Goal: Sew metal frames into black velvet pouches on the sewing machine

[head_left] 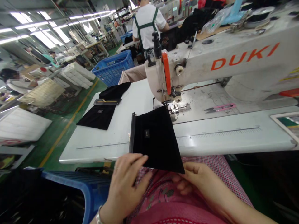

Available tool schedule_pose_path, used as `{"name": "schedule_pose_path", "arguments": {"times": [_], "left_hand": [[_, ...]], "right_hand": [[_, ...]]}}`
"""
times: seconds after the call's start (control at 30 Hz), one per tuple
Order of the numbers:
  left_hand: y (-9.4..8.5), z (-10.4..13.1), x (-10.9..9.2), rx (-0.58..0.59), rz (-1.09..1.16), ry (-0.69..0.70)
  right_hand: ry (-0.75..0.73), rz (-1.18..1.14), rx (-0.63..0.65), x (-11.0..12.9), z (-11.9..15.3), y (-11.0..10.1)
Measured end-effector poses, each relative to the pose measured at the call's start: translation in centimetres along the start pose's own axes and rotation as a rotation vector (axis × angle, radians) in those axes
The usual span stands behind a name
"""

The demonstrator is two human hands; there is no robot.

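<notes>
A second pouch (97, 117) lies near the left edge of the sewing table (140, 96). My left hand (125, 182), fingers loosely spread, is at the black pouch (157, 143), which overhangs the front edge; my right hand (197, 177) pinches its near right corner.

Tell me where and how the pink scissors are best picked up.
Probably by the pink handle, with the right hand coming from the near right: the scissors lie flat, handle to the right, dark blades pointing left.
</notes>
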State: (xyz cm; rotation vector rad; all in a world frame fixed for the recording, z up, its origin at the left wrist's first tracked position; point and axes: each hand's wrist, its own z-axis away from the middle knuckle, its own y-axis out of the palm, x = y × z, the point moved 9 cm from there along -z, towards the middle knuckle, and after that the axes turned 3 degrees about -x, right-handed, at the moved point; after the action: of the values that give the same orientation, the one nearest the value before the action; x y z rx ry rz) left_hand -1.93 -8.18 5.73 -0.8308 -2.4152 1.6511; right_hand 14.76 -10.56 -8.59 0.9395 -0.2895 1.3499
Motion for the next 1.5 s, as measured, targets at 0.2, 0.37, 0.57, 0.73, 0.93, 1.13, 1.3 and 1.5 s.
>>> {"name": "schedule_pose_path", "arguments": {"times": [0.2, 0.37, 0.57, 0.73, 0.93, 1.13, 1.3, 1.5], "left_hand": [[4.8, -2.0, -7.4, 0.272, 0.064, 0.455], [2.4, -3.6, -5.9, -0.002, 0.288, 0.378], [6.3, -1.3, -6.5, 0.261, 0.252, 0.468], [6.6, -0.8, -5.9, 0.244, 0.292, 0.406], [6.7, -0.9, -5.7, 0.224, 0.339, 0.368], [6.9, -1.0, -6.5, 0.209, 0.326, 0.398], [6.7, -0.6, -7.3, 0.152, 0.245, 0.468], [5.6, -1.2, -8.4, 0.121, 0.299, 0.502]], "right_hand": [[-0.03, 0.07, 0.047, 0.3, 0.0, 0.2], [-0.076, 0.063, 0.108, 0.2, -0.1, 0.5], [-0.068, 0.094, 0.149, -0.3, 0.0, 0.2], [-0.032, 0.111, 0.148, -0.2, 0.4, 0.0], [0.003, 0.105, 0.156, -0.4, 0.7, 0.0], [0.021, 0.07, 0.189, -0.2, 0.7, 0.1], [-0.136, 0.384, 0.145, 0.7, 0.9, -0.4], [-1.263, 1.118, -0.257, 8.3, 5.9, 0.5]]}}
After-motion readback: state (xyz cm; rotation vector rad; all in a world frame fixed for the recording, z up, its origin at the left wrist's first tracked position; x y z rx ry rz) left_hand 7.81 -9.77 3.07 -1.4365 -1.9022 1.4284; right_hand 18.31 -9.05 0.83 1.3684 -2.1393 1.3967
